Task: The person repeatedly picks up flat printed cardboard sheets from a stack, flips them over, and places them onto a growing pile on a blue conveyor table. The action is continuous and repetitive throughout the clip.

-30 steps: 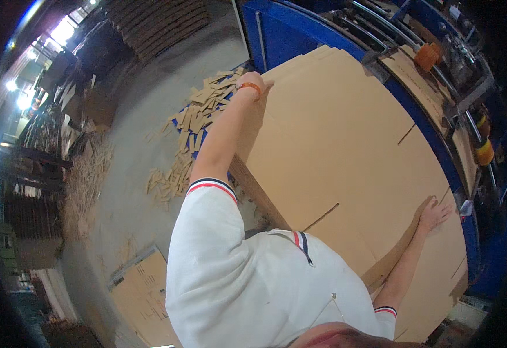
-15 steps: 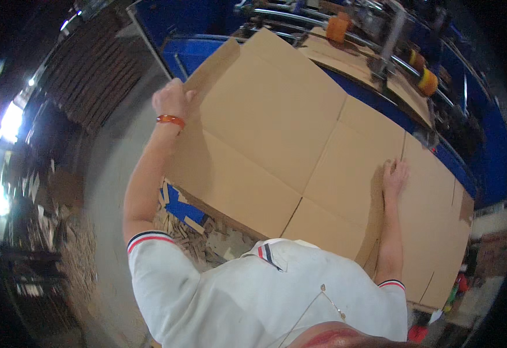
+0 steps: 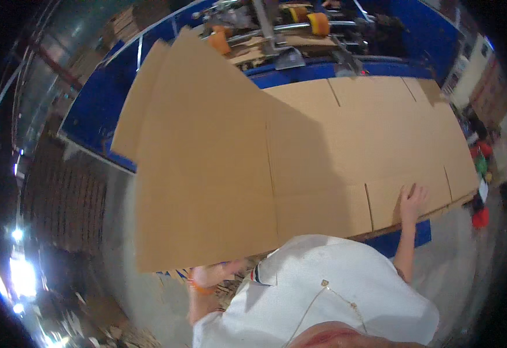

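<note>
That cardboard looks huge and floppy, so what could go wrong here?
The big cardboard sheet is bent up at its left end, where only the left hand holds it from below; it might flop or crease. The right hand rests flat near the edge, so the sheet could slide toward the machine rollers.

Site: cardboard box factory. Evidence: large flat cardboard sheets [image 3: 335,151] stacked at a blue machine [image 3: 108,98] with orange rollers [image 3: 318,23]; concrete floor [image 3: 126,232]; further cardboard stacks [image 3: 62,203] alongside.
</note>
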A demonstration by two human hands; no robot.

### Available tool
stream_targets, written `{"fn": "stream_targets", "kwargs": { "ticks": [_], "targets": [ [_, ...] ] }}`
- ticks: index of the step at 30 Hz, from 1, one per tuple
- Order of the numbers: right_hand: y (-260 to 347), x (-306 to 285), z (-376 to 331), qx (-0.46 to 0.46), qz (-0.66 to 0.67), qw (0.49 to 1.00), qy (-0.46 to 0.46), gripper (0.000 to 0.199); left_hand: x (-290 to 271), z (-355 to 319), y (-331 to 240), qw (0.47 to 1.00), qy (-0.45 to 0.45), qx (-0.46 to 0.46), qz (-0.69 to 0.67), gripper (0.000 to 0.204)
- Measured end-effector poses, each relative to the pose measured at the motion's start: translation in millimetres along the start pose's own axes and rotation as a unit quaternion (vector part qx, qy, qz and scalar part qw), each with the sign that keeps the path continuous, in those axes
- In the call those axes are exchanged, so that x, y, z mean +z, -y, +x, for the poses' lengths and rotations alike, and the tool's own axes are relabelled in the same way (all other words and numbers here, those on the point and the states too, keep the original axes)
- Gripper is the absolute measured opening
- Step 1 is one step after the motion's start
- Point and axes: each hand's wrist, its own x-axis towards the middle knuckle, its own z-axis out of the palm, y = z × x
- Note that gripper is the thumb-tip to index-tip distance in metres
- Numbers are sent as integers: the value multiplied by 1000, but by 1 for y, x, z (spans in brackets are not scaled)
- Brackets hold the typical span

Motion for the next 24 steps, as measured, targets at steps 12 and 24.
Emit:
{"fn": "stream_targets", "kwargs": {
  "ticks": [12,24],
  "targets": [
    [-172,28,10,462,631,613,-112,47,-31,152,-45,986,-2,58,158,33],
    [107,-50,3,-119,482,854,-153,34,1,107,34,960,-39,118,252,24]
  ]
}}
